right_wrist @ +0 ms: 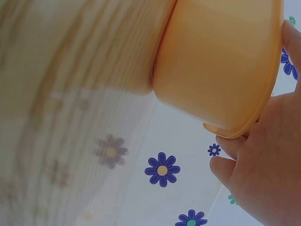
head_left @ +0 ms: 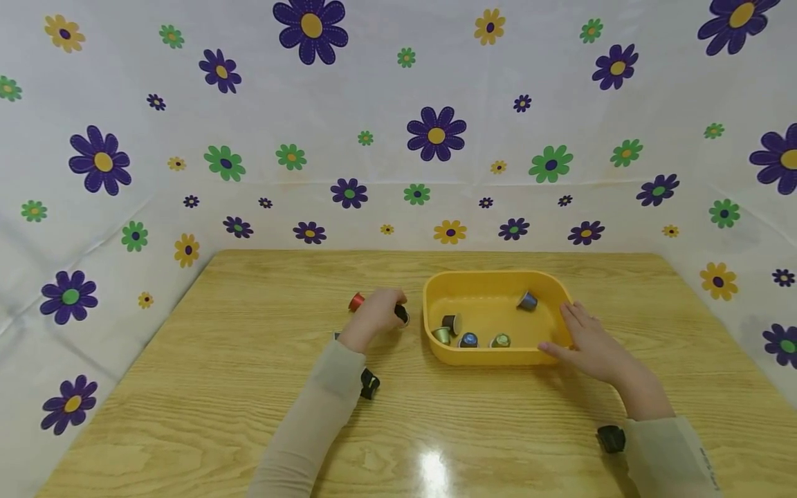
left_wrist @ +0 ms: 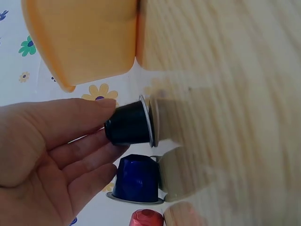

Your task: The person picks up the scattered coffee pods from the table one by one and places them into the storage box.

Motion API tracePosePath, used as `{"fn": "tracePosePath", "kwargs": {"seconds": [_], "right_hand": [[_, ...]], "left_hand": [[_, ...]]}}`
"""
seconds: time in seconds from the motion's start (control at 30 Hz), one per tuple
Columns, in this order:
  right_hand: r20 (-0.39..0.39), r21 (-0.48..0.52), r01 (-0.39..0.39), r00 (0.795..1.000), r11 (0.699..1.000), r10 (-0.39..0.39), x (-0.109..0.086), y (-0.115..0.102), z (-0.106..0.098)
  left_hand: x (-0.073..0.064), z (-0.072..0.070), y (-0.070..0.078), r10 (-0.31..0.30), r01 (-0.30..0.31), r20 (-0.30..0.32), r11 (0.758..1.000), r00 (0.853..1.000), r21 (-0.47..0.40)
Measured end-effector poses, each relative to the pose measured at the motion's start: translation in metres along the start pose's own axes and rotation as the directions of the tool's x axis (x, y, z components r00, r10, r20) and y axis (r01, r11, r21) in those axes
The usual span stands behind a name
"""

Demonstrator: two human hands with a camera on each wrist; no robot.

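Pinching the dark, silver-rimmed, cup-shaped capsule [left_wrist: 127, 125] between thumb and fingers, your left hand [head_left: 375, 315] holds it left of the yellow rounded plastic tray [head_left: 482, 357]; your right hand [head_left: 591, 346] rests nearly straight fingers on its edge. Stray fingertips could knock the neighbouring shiny blue capsule [left_wrist: 136, 180]; a loose pinch could drop yours.

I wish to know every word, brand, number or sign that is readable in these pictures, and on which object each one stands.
No text can be read with certainty.
Right sleeve: a short row of dark marks, perhaps lettering, too small and blurred to read.
Dark capsule, blue capsule: no readable print.
Yellow bin: no lettering seen.
Backdrop: only flower patterns.
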State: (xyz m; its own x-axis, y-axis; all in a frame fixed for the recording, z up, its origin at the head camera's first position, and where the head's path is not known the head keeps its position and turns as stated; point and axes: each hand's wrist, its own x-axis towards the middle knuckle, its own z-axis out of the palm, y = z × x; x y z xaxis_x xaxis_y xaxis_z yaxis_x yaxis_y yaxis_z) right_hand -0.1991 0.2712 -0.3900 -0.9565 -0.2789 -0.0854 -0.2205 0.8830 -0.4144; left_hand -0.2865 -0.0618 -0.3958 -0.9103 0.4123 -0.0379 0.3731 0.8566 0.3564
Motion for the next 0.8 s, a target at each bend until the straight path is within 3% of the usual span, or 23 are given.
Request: {"fn": "tracePosePath", "kwargs": {"seconds": [0.2,0.47,0.63,0.8], "right_hand": [[-0.003,-0.003,0.004,1.000,1.000,-0.004,-0.0002,0.0000,-0.0001],[-0.004,0.002,0.008,1.000,1.000,-0.008,0.0007,0.0003,0.0013],[-0.003,-0.003,0.002,1.000,1.000,-0.002,0.0008,0.0000,0.0016],[-0.005,-0.005,0.001,1.000,1.000,-0.001,0.0003,-0.0011,0.0007]], "left_hand": [[-0.0022,-0.0021,0.0027,-0.005,0.004,0.047,1.000,0.999,0.019],[-0.0026,0.0000,0.0013,-0.002,-0.002,0.059,0.998,0.998,0.067],[-0.0047,0.0003,-0.0006,-0.009,0.008,0.025,1.000,1.000,0.030],[-0.0099,-0.0068,0.0011,-0.025,0.022,-0.068,0.999,0.997,-0.045]]}}
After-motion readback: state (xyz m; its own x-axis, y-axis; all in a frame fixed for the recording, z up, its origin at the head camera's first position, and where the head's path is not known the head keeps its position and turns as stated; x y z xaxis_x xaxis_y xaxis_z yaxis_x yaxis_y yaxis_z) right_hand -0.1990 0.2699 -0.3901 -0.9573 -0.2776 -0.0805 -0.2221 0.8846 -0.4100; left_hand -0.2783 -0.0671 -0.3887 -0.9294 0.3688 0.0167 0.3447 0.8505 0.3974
